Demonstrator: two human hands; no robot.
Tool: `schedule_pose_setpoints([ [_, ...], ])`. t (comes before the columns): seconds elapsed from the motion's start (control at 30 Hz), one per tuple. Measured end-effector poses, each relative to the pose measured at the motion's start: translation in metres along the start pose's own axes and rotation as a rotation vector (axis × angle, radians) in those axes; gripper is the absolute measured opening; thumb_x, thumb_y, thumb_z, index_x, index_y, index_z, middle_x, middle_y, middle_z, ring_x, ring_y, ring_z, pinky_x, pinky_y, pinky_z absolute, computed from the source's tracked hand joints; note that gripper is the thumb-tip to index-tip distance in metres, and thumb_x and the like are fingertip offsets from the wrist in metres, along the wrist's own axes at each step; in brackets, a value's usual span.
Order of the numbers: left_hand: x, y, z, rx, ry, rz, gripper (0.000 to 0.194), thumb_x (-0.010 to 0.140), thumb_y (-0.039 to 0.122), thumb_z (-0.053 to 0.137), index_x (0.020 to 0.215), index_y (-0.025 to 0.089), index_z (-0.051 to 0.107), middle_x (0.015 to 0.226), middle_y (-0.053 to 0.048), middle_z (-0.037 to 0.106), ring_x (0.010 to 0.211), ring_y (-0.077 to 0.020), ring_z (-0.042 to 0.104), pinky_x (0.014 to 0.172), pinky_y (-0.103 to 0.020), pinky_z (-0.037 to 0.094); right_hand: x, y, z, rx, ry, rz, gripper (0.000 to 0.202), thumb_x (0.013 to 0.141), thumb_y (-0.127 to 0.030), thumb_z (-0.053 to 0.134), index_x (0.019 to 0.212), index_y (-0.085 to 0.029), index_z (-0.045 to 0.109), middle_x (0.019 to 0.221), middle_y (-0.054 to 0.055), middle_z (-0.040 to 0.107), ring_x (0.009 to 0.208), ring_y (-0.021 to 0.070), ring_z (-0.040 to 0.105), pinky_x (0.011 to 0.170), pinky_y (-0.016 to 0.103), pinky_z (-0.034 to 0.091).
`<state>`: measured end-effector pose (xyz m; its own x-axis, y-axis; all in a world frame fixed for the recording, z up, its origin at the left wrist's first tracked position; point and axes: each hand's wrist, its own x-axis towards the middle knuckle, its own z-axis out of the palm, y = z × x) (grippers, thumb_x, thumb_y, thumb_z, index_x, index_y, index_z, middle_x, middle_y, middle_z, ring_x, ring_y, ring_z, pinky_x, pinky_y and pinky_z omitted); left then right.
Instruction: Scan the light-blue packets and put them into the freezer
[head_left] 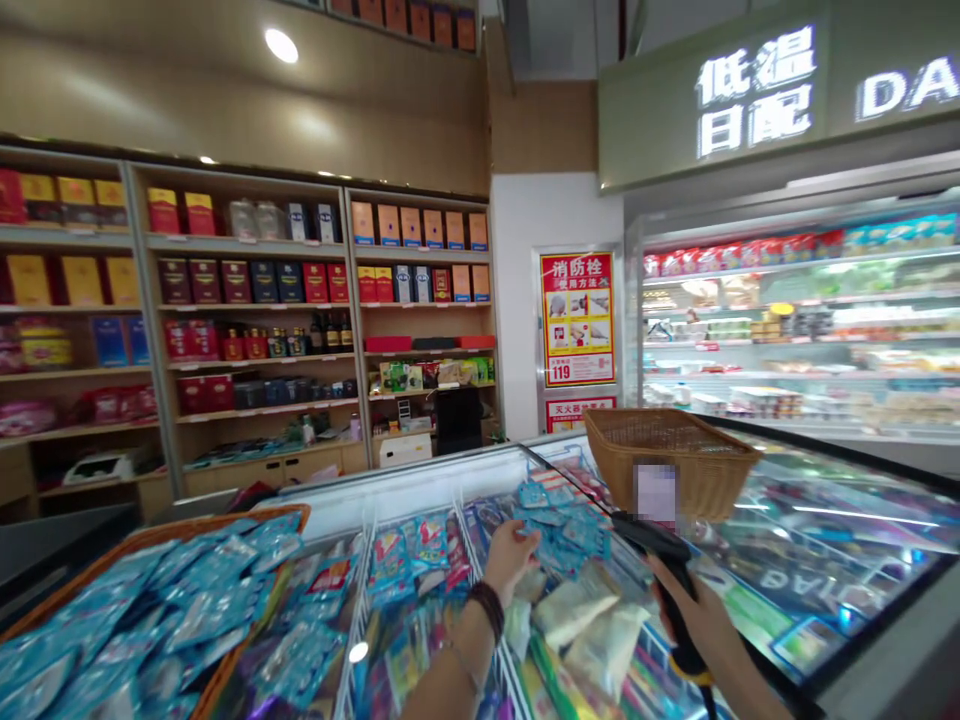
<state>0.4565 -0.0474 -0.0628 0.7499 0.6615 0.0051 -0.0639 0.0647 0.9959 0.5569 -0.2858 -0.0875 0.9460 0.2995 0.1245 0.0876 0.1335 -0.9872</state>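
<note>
My left hand (510, 558) reaches over the open freezer, fingers loosely bent with nothing visible in them. It is right beside a heap of blue ice-cream packets (570, 530); whether the fingertips touch them I cannot tell. A dark bracelet (487, 610) circles that wrist. In my right hand (701, 620) is a black barcode scanner (667, 565), its head angled toward the blue packets and its cable hanging down. Pale wrapped packets (592, 620) lie below, between the two hands.
An orange-rimmed wicker basket (296, 515) full of blue packets stands at left. A second wicker basket (705, 460) with a label rests on the freezer behind the scanner. White wire dividers (358, 620) split the freezer. Boxed goods fill wall shelves (255, 245); a lit chiller (795, 330) stands at right.
</note>
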Motion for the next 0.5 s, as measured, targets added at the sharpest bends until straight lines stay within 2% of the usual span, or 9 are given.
schedule_pose_setpoints([
  [0.07,0.004,0.003,0.014,-0.12,-0.016,-0.015,0.043,0.068,0.018,0.086,0.106,0.013,0.067,0.065,0.003,0.062,0.057,-0.0137,0.065,0.071,-0.03,0.057,-0.001,-0.001,0.0,0.006,0.002,0.0,0.059,0.059,-0.077,0.077,0.06,-0.021,0.059,0.045,-0.002,0.057,0.033,0.0107,0.047,0.035,0.025,0.034],
  [0.13,0.006,0.004,0.018,-0.201,0.011,0.021,0.048,0.067,0.013,0.085,0.112,0.014,0.068,0.088,-0.006,0.072,0.076,-0.0182,0.073,0.084,-0.033,0.058,-0.003,-0.003,0.002,-0.003,-0.005,-0.018,0.06,0.059,-0.078,0.077,0.058,-0.021,0.059,0.044,-0.002,0.056,0.033,0.0105,0.046,0.035,0.025,0.034],
  [0.23,0.005,0.0,0.007,-0.16,0.106,0.131,0.044,0.069,0.013,0.082,0.111,0.015,0.071,0.119,-0.015,0.073,0.106,-0.0257,0.072,0.098,-0.036,0.055,-0.006,-0.006,0.009,-0.051,-0.039,-0.054,0.06,0.062,-0.078,0.075,0.056,-0.021,0.058,0.041,-0.002,0.053,0.033,0.0109,0.045,0.036,0.026,0.035],
  [0.33,-0.002,-0.009,-0.03,-0.035,0.164,0.213,0.039,0.072,0.016,0.078,0.111,0.015,0.072,0.129,-0.017,0.071,0.115,-0.0291,0.069,0.103,-0.04,0.053,-0.012,-0.008,0.024,-0.103,-0.086,-0.097,0.058,0.068,-0.076,0.073,0.056,-0.022,0.058,0.041,-0.002,0.053,0.034,0.0112,0.046,0.038,0.026,0.037],
  [0.43,-0.018,-0.016,-0.086,0.101,0.241,0.279,0.038,0.075,0.021,0.077,0.112,0.016,0.073,0.13,-0.017,0.07,0.114,-0.0299,0.069,0.105,-0.044,0.052,-0.02,-0.007,0.049,-0.138,-0.146,-0.116,0.057,0.071,-0.076,0.07,0.055,-0.023,0.056,0.041,-0.002,0.052,0.034,0.0117,0.046,0.038,0.027,0.036],
  [0.5,-0.036,-0.016,-0.128,0.244,0.325,0.342,0.038,0.076,0.021,0.074,0.113,0.017,0.073,0.13,-0.016,0.071,0.122,-0.0307,0.066,0.111,-0.046,0.048,-0.027,-0.007,0.071,-0.135,-0.193,-0.11,0.056,0.07,-0.076,0.069,0.055,-0.023,0.056,0.041,-0.002,0.052,0.034,0.0123,0.047,0.038,0.027,0.037],
])
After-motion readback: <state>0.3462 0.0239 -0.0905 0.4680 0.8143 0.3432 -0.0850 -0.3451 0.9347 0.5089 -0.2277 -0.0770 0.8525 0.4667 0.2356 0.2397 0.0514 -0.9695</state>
